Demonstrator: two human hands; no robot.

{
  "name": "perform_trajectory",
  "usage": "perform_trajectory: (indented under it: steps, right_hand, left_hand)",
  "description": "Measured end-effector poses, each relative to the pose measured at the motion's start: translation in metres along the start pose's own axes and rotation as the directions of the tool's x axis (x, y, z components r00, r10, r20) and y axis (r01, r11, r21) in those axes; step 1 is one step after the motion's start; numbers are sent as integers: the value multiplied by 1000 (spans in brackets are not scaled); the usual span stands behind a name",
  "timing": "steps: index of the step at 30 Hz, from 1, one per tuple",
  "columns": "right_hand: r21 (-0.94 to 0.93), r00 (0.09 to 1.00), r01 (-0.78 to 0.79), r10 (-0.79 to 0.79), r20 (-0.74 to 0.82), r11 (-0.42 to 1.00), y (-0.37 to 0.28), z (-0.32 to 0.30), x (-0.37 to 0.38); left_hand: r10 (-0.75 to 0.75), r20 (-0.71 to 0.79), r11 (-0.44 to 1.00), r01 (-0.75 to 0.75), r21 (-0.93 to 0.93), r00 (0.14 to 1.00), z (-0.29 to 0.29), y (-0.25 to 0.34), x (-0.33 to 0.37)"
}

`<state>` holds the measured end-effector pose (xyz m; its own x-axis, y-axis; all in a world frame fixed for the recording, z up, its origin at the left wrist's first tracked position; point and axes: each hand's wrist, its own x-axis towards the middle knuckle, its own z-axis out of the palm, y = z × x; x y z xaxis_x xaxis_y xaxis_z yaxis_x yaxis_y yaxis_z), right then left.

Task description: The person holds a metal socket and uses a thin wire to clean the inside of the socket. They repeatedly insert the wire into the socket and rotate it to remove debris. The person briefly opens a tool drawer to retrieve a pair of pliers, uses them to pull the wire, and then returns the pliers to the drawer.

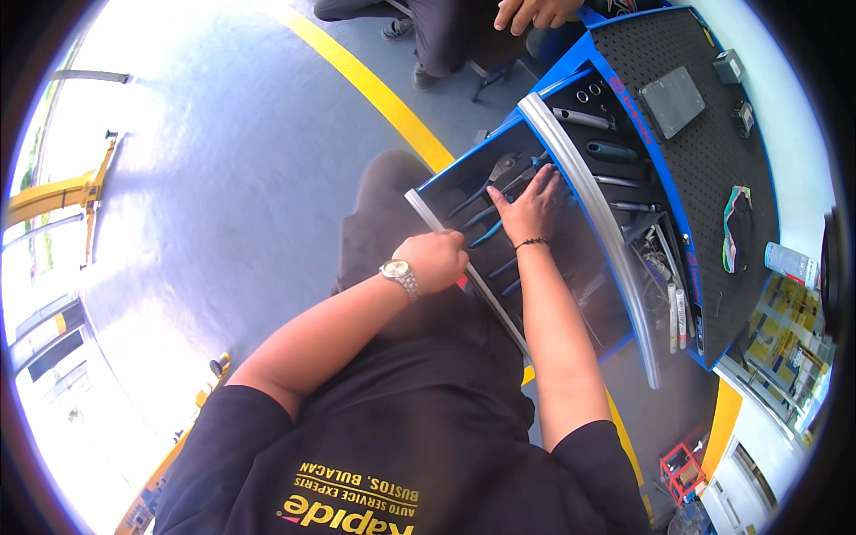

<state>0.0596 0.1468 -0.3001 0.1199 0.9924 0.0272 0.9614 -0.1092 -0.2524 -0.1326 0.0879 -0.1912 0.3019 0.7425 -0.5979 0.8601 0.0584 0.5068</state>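
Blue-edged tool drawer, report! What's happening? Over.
Left hand closed on straight silver metal rail. Right hand open over blue-handled metal pliers in blue-edged tool drawer. Curved silver metal rail close by.

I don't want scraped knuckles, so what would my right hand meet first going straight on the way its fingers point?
Probably the upper drawer's silver edge, just ahead of your right hand; depth is unclear, so the hand might pass beneath it.

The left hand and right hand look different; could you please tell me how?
The left hand is curled on the drawer's edge; the right hand is spread open over tools. The left wears a metal watch, the right a dark bracelet. Both are ungloved.
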Motion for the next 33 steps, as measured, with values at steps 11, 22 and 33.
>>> perform_trajectory:
  steps: [11, 22, 33]
  right_hand:
    - [233, 982, -131, 94, 164, 964, 22, -11, 43]
    - [151, 969, 17, -53, 241, 988, 57, -21, 70]
    - [135, 958, 78, -112, 266, 988, 42, -19, 55]
  left_hand:
    - [16, -3, 1000, -16, 9, 1000, 1, 2, -3]
    - [5, -7, 999, -5, 36, 1000, 4, 0, -3]
    - [-73, 41, 996, 72, 46, 996, -3, 4, -2]
